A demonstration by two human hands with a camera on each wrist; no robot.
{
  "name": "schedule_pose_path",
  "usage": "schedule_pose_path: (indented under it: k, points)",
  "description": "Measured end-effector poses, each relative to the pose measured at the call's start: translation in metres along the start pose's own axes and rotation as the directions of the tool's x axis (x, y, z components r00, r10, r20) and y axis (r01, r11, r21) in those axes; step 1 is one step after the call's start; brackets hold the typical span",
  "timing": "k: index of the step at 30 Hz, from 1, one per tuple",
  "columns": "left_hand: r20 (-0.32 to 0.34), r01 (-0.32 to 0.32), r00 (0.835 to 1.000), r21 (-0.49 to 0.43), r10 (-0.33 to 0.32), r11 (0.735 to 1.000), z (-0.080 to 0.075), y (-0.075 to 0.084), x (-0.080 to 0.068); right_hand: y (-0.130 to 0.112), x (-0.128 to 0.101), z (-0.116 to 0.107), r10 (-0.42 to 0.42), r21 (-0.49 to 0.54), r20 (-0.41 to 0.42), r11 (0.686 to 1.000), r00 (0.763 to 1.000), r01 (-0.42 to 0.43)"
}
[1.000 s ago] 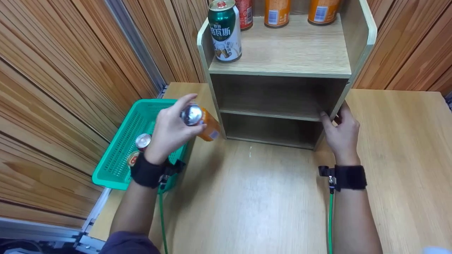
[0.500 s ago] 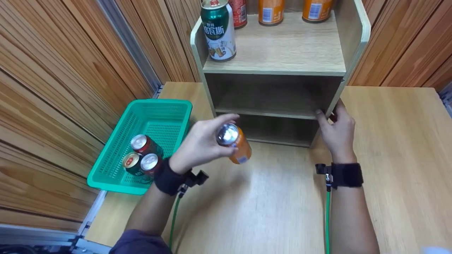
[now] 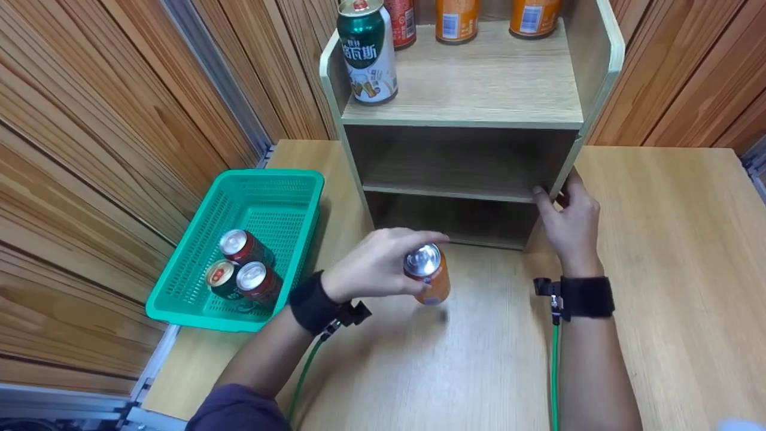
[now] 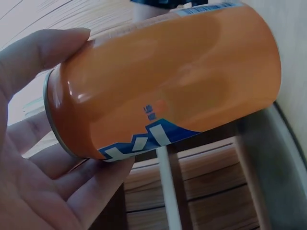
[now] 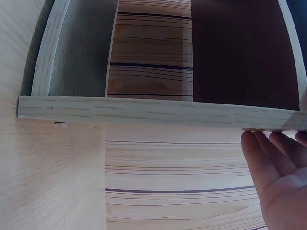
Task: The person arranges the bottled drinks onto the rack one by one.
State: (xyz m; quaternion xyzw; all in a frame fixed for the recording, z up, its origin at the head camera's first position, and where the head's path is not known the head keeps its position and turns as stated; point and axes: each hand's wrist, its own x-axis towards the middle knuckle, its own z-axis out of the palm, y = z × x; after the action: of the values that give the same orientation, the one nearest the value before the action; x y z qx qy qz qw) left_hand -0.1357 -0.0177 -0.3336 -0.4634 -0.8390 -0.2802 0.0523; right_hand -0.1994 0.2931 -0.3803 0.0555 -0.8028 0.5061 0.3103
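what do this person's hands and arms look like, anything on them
The left hand and right hand are ungloved. On each side there's a wide black wristband with a small black device on its inward side and a thin green cable trailing from it. A dark purple sleeve shows on the left; none is visible on the right.

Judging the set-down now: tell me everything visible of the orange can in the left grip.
The orange can looks like smooth, shiny metal, with a silver end, a blue-and-white marking on its side and a barcode near the other end. No dent shows. It seems slightly tilted, silver end uppermost, in front of the shelf unit. The left grip holds it around the silver end. Whether its base touches the table, I can't tell.
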Motion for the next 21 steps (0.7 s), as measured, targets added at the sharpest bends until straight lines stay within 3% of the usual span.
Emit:
schedule_pose_path:
  k: [7,16,21]
  points:
    - [0.076,-0.054,0.996,0.000,0.054,0.999,0.017,-0.001,0.003,-0.023,-0.004,-0.003,0.007,-0.013,0.008,1.000,1.000,-0.007]
    - [0.134,-0.090,0.987,0.011,0.088,0.996,0.037,-0.001,0.008,-0.022,-0.003,-0.004,-0.005,0.007,0.008,1.000,1.000,0.005]
    - [0.169,-0.089,0.981,-0.041,0.095,0.995,0.048,0.000,0.012,-0.022,-0.004,-0.002,0.011,-0.004,0.008,1.000,1.000,-0.011]
